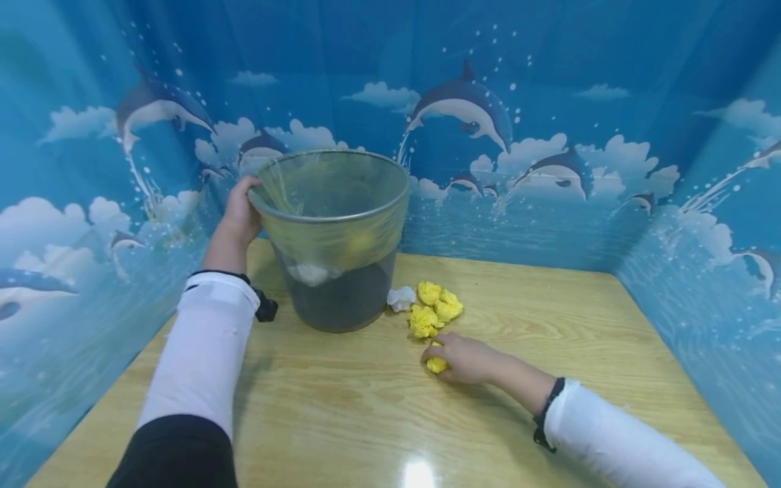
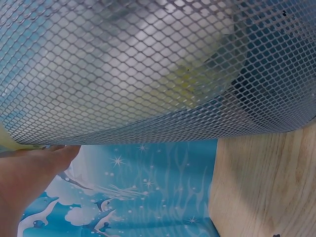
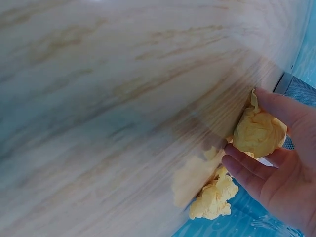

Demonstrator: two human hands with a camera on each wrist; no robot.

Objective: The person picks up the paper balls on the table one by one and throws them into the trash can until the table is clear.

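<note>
A dark mesh wastebasket point(image 1: 342, 291) stands upright on the table, a translucent yellowish bag lining it and folded over its rim. My left hand point(image 1: 241, 213) grips the rim on the left side; its fingertips are partly hidden in the left wrist view, where the mesh wall point(image 2: 148, 74) fills most of the picture. With my right hand point(image 1: 466, 359) I hold a crumpled yellow paper ball point(image 3: 259, 132) between thumb and fingers, low over the table. Just beyond it lie several more yellow paper balls point(image 1: 425, 320), beside a white crumpled paper ball point(image 1: 401, 298) near the basket's base.
The wooden table point(image 1: 537, 312) carries all of this. A blue curtain point(image 1: 342, 54) printed with dolphins and clouds encloses it at the back and both sides. Through the mesh, something yellow point(image 2: 187, 84) shows inside the bag.
</note>
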